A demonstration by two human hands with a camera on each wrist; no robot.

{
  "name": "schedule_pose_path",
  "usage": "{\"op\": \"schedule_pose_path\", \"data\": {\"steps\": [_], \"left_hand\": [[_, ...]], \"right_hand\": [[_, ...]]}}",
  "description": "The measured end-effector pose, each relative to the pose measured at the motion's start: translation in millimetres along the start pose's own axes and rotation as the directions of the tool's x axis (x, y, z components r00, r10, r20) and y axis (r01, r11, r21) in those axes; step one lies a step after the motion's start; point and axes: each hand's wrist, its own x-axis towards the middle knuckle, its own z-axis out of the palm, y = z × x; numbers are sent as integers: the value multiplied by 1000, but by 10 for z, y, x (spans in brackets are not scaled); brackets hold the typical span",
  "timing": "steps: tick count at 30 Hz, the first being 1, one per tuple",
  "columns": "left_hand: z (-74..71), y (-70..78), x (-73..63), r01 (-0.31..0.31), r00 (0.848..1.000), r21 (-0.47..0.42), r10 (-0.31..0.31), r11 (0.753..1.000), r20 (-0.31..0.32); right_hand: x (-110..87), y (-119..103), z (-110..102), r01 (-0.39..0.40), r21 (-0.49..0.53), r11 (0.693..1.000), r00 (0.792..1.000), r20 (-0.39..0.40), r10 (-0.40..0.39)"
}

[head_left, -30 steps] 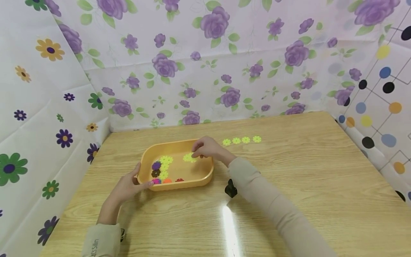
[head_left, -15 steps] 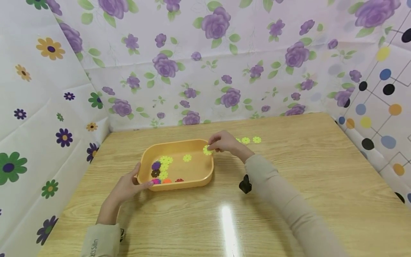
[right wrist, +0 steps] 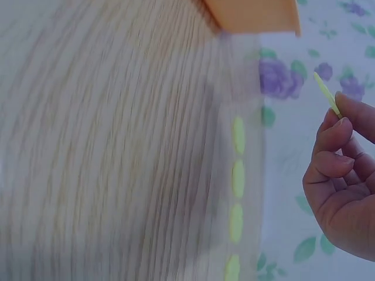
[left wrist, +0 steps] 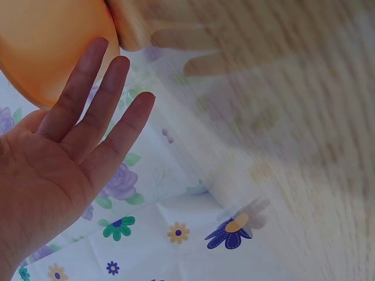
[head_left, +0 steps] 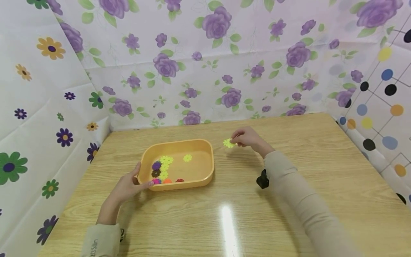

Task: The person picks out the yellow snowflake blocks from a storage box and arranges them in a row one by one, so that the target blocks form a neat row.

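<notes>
In the head view my right hand [head_left: 248, 138] is above the table, right of the orange tray [head_left: 200, 182]. Its thumb and fingertips pinch a yellow flower-shaped plastic disc [head_left: 227, 143], seen edge-on in the right wrist view. Several matching yellow discs [right wrist: 237, 178] lie in a row on the table there; in the head view the hand covers most of that row. My left hand [head_left: 126, 187] rests at the tray's front left corner, thumb on the rim. Its fingers look straight and spread in the left wrist view, beside the tray wall [left wrist: 35, 64].
Inside the tray, several yellow discs [head_left: 164, 166] cluster at left, with a purple disc [head_left: 156, 165], a brown disc [head_left: 155, 173] and pink, orange and red ones near the front wall. One yellow disc [head_left: 187, 158] lies apart. Flowered cloth [head_left: 205, 71] stands behind the wooden table [head_left: 179, 221].
My right hand has come up out of the tray with a yellow disc and moved right, over to the row on the table. The left hand and the tray have stayed put.
</notes>
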Motion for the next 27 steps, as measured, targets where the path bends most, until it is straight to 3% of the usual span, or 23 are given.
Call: {"op": "schedule_pose_path", "data": {"steps": [12, 27], "left_hand": [[-1, 25, -1, 16, 1000, 34, -15, 999, -3], [-9, 30, -10, 24, 1000, 16, -24, 1000, 2]], "right_hand": [[-28, 245, -495, -35, -49, 998, 995, -94, 30], [-87, 492, -809, -128, -17, 992, 975, -185, 123]]}}
